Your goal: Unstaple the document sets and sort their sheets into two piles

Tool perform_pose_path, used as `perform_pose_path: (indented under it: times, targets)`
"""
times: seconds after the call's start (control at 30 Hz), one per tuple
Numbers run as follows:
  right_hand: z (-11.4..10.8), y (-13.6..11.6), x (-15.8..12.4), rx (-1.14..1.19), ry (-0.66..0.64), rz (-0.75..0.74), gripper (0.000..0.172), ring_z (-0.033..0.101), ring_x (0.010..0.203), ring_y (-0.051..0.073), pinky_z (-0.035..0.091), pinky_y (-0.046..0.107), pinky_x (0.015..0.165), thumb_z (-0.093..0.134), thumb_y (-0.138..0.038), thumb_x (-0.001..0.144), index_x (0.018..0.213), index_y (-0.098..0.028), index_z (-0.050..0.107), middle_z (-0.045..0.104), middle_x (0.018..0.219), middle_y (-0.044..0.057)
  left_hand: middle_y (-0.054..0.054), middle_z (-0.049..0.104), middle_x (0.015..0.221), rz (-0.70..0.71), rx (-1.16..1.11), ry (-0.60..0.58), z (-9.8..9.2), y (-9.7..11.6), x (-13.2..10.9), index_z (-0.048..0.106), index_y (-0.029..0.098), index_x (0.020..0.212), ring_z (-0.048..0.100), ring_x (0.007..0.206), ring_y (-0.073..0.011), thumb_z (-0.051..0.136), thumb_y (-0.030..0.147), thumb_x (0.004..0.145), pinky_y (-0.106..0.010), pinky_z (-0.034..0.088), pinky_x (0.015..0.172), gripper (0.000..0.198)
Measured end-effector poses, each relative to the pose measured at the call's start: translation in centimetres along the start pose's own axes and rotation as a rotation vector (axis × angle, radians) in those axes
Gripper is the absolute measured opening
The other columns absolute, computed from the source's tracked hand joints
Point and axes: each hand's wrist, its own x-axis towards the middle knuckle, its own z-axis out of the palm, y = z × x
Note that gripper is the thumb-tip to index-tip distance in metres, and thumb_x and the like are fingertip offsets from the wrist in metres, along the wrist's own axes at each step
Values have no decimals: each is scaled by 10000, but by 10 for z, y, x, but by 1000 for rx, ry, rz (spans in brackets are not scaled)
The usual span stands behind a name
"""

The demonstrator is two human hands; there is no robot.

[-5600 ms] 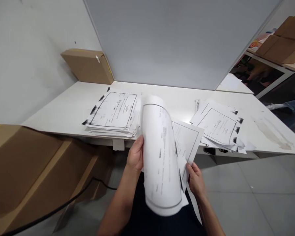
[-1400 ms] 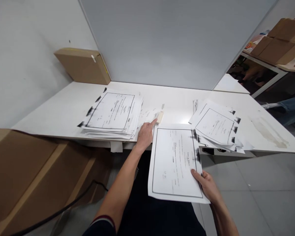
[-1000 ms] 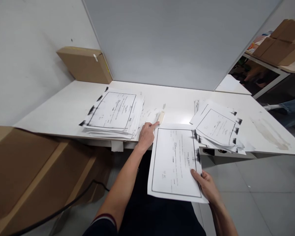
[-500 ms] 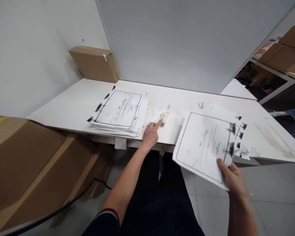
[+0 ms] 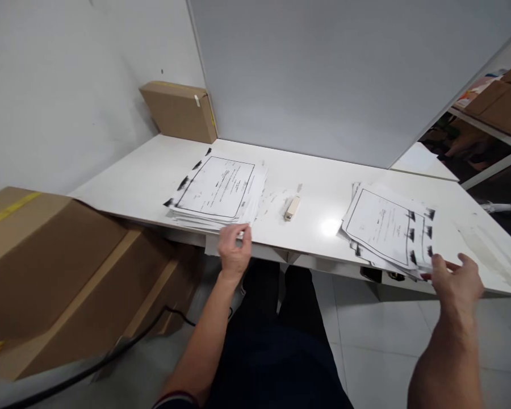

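My left hand (image 5: 235, 253) is at the near right corner of the left stack of printed sheets (image 5: 213, 190), its thumb and forefinger pinched on a paper corner. How many sheets are in the pinch cannot be seen. My right hand (image 5: 457, 281) is beside the near right corner of the right pile of printed sheets (image 5: 378, 227), thumb and fingers apart. The sheets bear a black frame, lines of print and dark smudges along one side. Between the two piles lies a small cream-coloured block (image 5: 292, 208) with a dark end, touched by neither hand.
A white table (image 5: 310, 170) runs along a grey panel (image 5: 302, 74). A cardboard box (image 5: 179, 111) stands in the back left corner. Large cartons (image 5: 46, 272) and a black cable (image 5: 132, 341) are at the lower left. A shelf with cardboard (image 5: 498, 105) is at the far right.
The sheet in my right hand has come down onto the right pile, and that hand has loosened. My left hand has moved left from the cream-coloured block to the left stack's corner.
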Motion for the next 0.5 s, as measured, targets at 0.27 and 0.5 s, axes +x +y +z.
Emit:
perform_pose_path:
  times: [0.27,0.5]
  targets:
    - [-25,-37,-83,278,-66,42,522,610,531,212,454,385,730,541,-387,787,1229,-110,536,689,812,124,-108,589,978,17,306,-96,-20,-44,26,636,186,1012,529,986,-242,563,327,795,-398,376,907,269]
    - [-3,-77,-143,502,-372,-108,522,593,563,163,465,287,606,498,-496,815,1212,-159,537,681,862,91,-63,631,858,-51,248,-130,-14,-47,30,692,207,867,562,857,-205,532,278,809,-370,404,864,185]
